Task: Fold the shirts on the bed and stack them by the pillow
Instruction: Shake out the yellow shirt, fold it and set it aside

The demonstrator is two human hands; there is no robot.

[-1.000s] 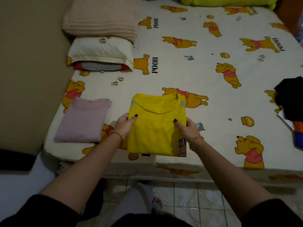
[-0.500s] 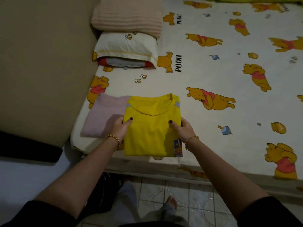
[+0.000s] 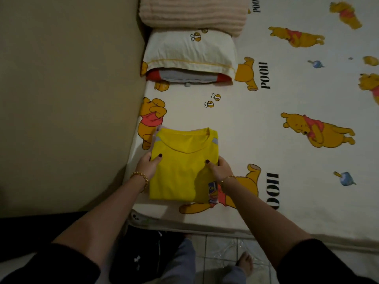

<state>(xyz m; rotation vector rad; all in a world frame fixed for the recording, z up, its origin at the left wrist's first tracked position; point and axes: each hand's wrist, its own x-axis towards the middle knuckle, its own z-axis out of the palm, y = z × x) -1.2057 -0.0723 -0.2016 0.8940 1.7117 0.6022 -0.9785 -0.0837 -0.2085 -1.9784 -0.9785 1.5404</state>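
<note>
A folded yellow shirt [image 3: 182, 162] lies near the bed's front left corner, collar toward the pillow [image 3: 190, 52]. It sits on top of a folded pink shirt [image 3: 159, 129], of which only a thin strip shows at the far left corner. My left hand [image 3: 148, 163] grips the yellow shirt's left edge, thumb on top. My right hand [image 3: 218, 168] grips its right edge the same way. The pillow lies a short way beyond the stack.
A folded beige blanket [image 3: 192, 13] rests on the pillow. The bed sheet [image 3: 266, 140] has a cartoon bear print. A beige wall [image 3: 67, 99] runs along the bed's left side. Tiled floor [image 3: 221, 249] and my bare foot [image 3: 245, 261] are below the bed edge.
Both hands carried the yellow shirt to the left, from beside the pink shirt onto it. The pink shirt is now almost fully covered.
</note>
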